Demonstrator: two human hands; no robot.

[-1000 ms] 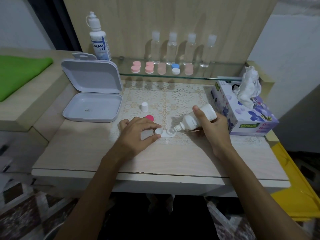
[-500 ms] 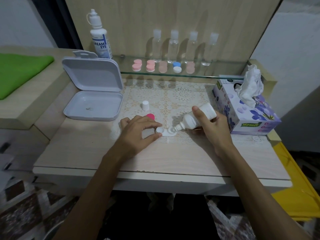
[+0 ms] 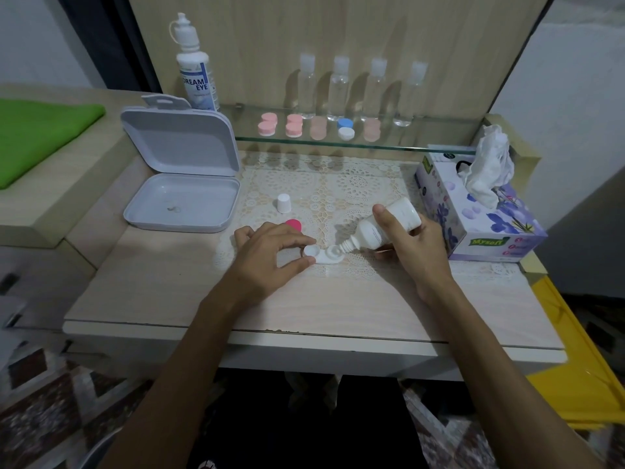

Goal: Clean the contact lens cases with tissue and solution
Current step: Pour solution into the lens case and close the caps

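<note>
A white contact lens case (image 3: pixel 322 254) lies on the lace mat in the middle of the table. My left hand (image 3: pixel 270 255) pinches its left well between thumb and forefinger. My right hand (image 3: pixel 411 247) grips a small white solution bottle (image 3: pixel 378 226), tilted down to the left with its nozzle over the case's right well. The bottle's white cap (image 3: pixel 283 203) stands behind, and a pink lid (image 3: pixel 293 225) peeks out beyond my left fingers. A tissue box (image 3: pixel 473 218) with a tissue sticking up sits at the right.
An open grey plastic box (image 3: pixel 182 198) stands at the left. On the glass shelf (image 3: pixel 389 143) are several pink, blue and white lens cases (image 3: pixel 293 125) and clear bottles (image 3: pixel 338 88). A large solution bottle (image 3: pixel 194 69) stands back left; a green cloth (image 3: pixel 37 137) lies far left.
The bottle's nozzle has stayed over the case's right well and both hands hold their grip. Only the camera view has shifted slightly.
</note>
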